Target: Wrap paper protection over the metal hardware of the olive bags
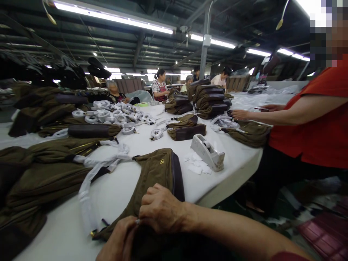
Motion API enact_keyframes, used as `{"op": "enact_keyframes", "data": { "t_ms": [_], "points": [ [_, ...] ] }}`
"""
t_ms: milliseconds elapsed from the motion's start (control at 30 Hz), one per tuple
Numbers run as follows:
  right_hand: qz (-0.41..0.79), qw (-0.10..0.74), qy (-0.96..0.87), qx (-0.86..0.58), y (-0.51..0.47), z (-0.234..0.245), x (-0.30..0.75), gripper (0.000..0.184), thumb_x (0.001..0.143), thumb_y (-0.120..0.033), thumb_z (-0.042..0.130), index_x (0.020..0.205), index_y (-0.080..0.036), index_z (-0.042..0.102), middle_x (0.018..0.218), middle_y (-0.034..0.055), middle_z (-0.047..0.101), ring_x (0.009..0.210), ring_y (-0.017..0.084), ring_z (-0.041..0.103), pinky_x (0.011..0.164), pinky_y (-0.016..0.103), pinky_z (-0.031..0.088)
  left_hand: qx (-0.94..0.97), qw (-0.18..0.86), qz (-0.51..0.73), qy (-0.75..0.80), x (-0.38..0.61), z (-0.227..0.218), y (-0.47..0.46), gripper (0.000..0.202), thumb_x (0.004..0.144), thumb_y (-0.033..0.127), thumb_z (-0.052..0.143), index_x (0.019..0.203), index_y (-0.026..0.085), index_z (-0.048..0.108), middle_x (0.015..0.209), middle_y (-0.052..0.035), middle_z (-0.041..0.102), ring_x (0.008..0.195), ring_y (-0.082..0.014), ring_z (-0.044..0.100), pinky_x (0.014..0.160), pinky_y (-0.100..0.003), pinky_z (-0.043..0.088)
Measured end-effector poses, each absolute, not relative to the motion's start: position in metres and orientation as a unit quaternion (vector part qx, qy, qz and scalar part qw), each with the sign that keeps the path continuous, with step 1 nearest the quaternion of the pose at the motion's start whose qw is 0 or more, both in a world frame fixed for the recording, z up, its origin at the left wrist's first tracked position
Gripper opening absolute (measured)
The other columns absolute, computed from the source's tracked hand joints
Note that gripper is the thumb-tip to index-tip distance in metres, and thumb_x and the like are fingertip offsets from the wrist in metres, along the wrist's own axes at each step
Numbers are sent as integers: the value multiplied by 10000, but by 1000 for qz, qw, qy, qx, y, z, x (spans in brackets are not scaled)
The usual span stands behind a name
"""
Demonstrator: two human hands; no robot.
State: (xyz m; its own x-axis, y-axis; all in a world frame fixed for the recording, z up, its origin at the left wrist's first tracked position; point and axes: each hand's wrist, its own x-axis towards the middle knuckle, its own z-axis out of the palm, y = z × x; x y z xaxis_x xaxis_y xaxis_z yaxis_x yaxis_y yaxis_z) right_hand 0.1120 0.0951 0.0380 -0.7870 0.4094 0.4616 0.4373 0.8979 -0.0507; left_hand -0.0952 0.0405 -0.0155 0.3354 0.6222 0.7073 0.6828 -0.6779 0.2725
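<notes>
An olive-green fabric bag (pixel 154 166) with dark leather-like trim and a small gold emblem lies on the white table before me. My right hand (pixel 163 208) is closed on the bag's near edge, its fingers curled. Beside it my left hand (pixel 119 237) pinches the same edge, thumb and fingers close together. A tiny pale bit shows between the two hands; I cannot make out what it is. A strap (pixel 88 195) in white wrapping runs from the bag's left end, with a gold-coloured fitting at its lower end. The bag's nearest part is in shadow.
A tape dispenser (pixel 208 152) stands right of the bag, beside white paper slips (pixel 198 165). Olive bags (pixel 46 174) crowd the left. Wrapped strap rolls (pixel 108 112) and stacked bags (pixel 209 99) lie farther back. A person in red (pixel 312 119) works at the right; several others sit behind.
</notes>
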Motion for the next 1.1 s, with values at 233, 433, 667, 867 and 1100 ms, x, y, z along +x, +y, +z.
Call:
{"op": "enact_keyframes", "data": {
  "t_ms": [233,433,667,867,1100],
  "points": [
    [-16,225,-954,-200,97,42,112,200,898,-335,582,744,-208,583,772,-14,588,741,163,424,711,345,288,-752,-86,-405,-512,-82,2,24,162,934,379,497,931,269,616,795,9,732,663,-160,722,666,-181,571],
    [-9,211,-961,-177,98,45,113,211,909,-338,573,746,-205,592,778,-8,595,755,165,426,757,342,304,-754,-151,-377,-517,-87,7,26,244,871,446,571,919,248,707,863,-33,753,776,-195,726,738,-226,568],
    [42,213,-961,-173,97,54,120,123,907,-248,589,841,-212,686,820,1,656,794,161,509,825,333,357,-705,-216,-328,-591,-77,26,18,280,844,471,573,807,225,703,763,-18,722,684,-184,675,645,-234,520],
    [105,410,-824,-376,117,79,223,162,918,-269,576,968,-195,711,919,43,722,862,163,643,836,300,456,-595,-348,-350,-635,-77,16,12,366,786,566,624,792,205,683,639,6,667,593,-164,640,554,-218,513],
    [119,382,-537,-742,148,85,392,176,736,-344,690,763,-181,748,912,102,721,967,289,628,879,375,426,-498,-465,-402,-612,-75,-2,16,441,712,604,701,764,168,657,624,1,648,508,-123,581,454,-194,462]
  ]
}}
